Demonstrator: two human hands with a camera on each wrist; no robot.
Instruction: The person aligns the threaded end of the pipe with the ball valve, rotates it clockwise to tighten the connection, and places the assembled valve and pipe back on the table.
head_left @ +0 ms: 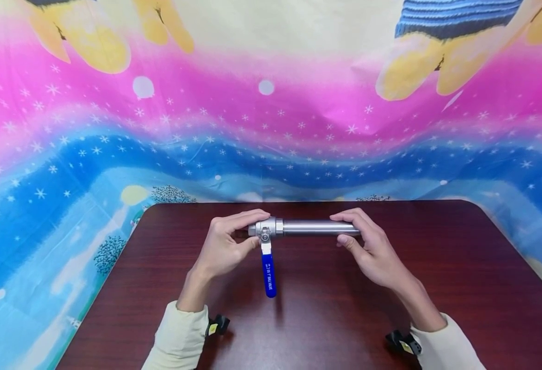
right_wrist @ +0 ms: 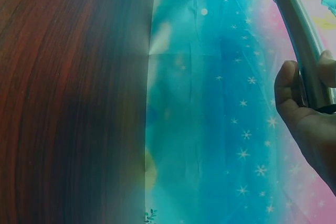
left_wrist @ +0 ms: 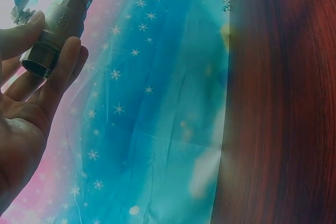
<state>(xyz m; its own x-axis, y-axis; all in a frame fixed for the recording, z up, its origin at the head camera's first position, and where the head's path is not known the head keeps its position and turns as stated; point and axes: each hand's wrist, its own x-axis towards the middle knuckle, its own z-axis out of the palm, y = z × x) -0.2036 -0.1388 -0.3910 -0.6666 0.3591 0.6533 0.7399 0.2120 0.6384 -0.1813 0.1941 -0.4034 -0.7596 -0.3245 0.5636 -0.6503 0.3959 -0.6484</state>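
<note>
A steel ball valve [head_left: 266, 226] with a blue lever handle [head_left: 269, 275] is joined end to end with a smooth metal pipe [head_left: 314, 227]. Together they lie level across the head view, over the table, the handle pointing toward me. My left hand [head_left: 226, 245] grips the valve body at its left end, thumb in front and fingers behind. In the left wrist view the valve's open threaded end [left_wrist: 39, 61] shows between thumb and fingers. At the pipe's far right end, my right hand [head_left: 368, 249] holds it between thumb and fingers.
Below the hands is a dark reddish wooden table [head_left: 335, 313] with rounded back corners. Behind it hangs a pink and blue snowflake cloth [head_left: 234, 118], which also falls past the table's sides. A black wrist camera [head_left: 218, 325] sits at the left cuff, another [head_left: 402, 343] at the right.
</note>
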